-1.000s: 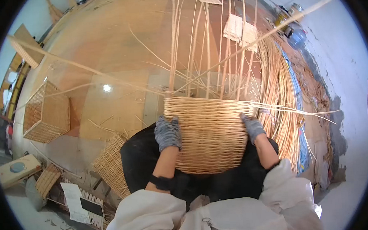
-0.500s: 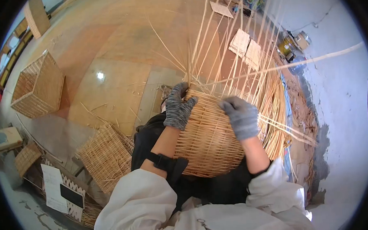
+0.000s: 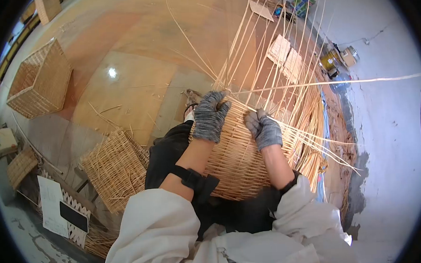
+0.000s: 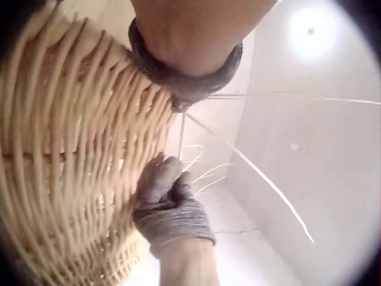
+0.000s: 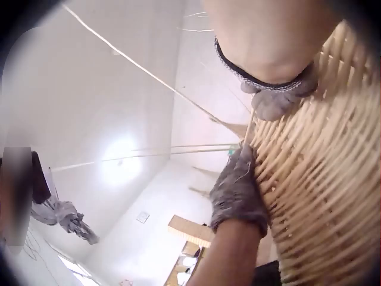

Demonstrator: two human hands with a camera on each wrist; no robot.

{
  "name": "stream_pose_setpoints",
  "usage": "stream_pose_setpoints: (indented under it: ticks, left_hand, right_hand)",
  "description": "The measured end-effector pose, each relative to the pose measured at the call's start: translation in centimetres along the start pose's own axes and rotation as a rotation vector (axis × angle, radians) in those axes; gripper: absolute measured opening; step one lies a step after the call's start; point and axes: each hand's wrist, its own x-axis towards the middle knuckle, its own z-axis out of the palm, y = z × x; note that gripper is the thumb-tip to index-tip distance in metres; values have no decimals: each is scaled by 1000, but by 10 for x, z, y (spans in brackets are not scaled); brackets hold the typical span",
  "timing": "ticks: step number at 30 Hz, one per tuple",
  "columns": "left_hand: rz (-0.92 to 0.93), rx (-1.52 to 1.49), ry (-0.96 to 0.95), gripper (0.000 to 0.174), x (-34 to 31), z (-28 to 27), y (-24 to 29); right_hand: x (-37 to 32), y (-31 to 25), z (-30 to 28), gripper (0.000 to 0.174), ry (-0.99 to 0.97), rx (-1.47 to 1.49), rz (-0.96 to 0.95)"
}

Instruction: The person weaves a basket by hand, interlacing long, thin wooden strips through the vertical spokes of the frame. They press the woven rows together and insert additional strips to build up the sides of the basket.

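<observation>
A half-woven wicker basket (image 3: 236, 161) lies tilted across the person's lap, its tall unwoven stakes (image 3: 244, 44) pointing away. At its upper left corner, the gloved left hand (image 3: 210, 116) grips the woven edge, fingers wrapped over the corner. Along the same edge, the gloved right hand (image 3: 264, 130) pinches a thin wicker rod (image 5: 250, 124) close against the weave. One long rod (image 3: 360, 81) stretches from the corner far to the right. In the left wrist view the right hand's curled fingers (image 4: 169, 176) sit right at the basket's edge.
Bundled loose rods (image 3: 312, 162) lie at the right, beside the wall. A finished-looking wicker box (image 3: 41, 81) stands on the floor at left. Nearer are a woven panel (image 3: 115, 170), a phone (image 3: 74, 216) and a paper sheet (image 3: 52, 206). Two pale woven pieces (image 3: 285, 56) lie beyond the stakes.
The basket has turned and tilted. My left hand moved up from its left side to the corner; the right hand left the right side, crossed inward and now pinches a rod at the edge.
</observation>
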Motion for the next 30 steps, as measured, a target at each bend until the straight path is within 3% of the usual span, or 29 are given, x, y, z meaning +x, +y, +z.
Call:
stream_pose_setpoints:
  ticks: [3,4,7,8,10,11,13,14,16,19,20,21,23,24,25,26,27,29,30]
  left_hand:
    - [-367,-196,-108,35,12,-13,11]
    - [-341,51,-151,41,20,-19,16]
    - [-296,234,-278,42,43,-11,26]
    - [-318,251,-390,37,51,-7,17]
    - [-349,291,-634,30,64,2,-3]
    - [-452,171,-524,27,62,10,-4]
    - [-600,50,-359,23,49,24,-4]
    - [-640,43,-301,21,45,28,-5]
    - [-583,243,-294,19,44,29,-6]
    - [-663,81,-209,23,44,25,17]
    - [-476,194,-121,26,40,25,17]
    - [-293,303,-32,29,30,23,17]
    - [14,433,158,39,6,19,48]
    - [143,455,267,45,-11,17,83]
    - [22,472,71,48,-51,18,98]
    - [62,532,-91,52,-70,23,104]
    - [110,577,-252,55,-88,28,110]
    - [562,750,-450,61,-95,41,111]
    - [414,809,-510,62,-65,53,103]
  right_hand:
    - [-13,-19,18,19,103,4,-41]
    - [-15,-24,19,17,165,6,-13]
    - [12,-23,-37,15,-123,166,47]
    - [-5,-32,-31,13,-26,110,8]
    - [-19,-68,5,14,53,-434,-200]
    - [-10,-78,19,14,94,-695,-301]
    - [51,-81,32,19,-135,-850,-660]
    - [79,-84,48,24,60,-1373,-1147]
    - [74,-92,41,21,82,-1011,-876]
    - [62,-117,31,20,102,-493,-475]
    - [35,-101,9,17,70,-215,-511]
    - [18,-72,-31,14,-74,-251,-546]
    - [-29,-63,-47,16,167,-118,-102]
    - [-18,-63,-72,18,88,-17,-116]
    - [-13,-60,-100,21,22,86,-127]
    - [-17,-67,-101,25,188,-5,-126]
    - [-16,-67,-109,25,139,-10,-92]
    - [-5,-71,-117,26,9,-29,-38]
    - [-9,-82,-99,22,145,-168,-34]
